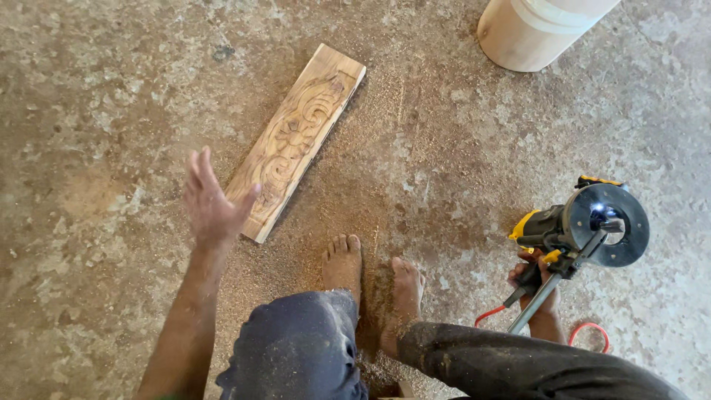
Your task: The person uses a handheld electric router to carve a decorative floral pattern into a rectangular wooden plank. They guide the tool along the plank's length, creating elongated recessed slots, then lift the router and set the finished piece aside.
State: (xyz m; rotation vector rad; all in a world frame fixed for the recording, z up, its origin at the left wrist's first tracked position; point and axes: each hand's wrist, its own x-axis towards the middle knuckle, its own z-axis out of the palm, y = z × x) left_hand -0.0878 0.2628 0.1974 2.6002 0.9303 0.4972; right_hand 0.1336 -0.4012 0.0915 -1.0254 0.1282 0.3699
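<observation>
1. Lying flat on the concrete floor (96, 96), a carved wooden plank (296, 141) ran diagonally from upper right to lower left; scroll relief showed on its face, finer detail hard to read.
2. Left hand (211, 204) hovered spread wide, fingers apart, holding nothing; it overlapped the plank's lower end in view, and contact could not be confirmed.
3. Right hand (537, 285) was closed around the body of a yellow-and-black power router (585, 222), tilted so its round black base faced the camera, a small light lit at the centre. Most of the hand was hidden behind the tool.
4. Red power cord (589, 330) looped on the floor below the tool, partly hidden by the leg.
5. Two bare feet (374, 278) stood in sawdust (370, 222) just below the plank's near end; dusty dark trousers (311, 348) were cut off by the bottom edge.
6. Pale turned wooden cylinder (529, 33) stood at upper right, well apart from the plank, its top cut off by the frame.
</observation>
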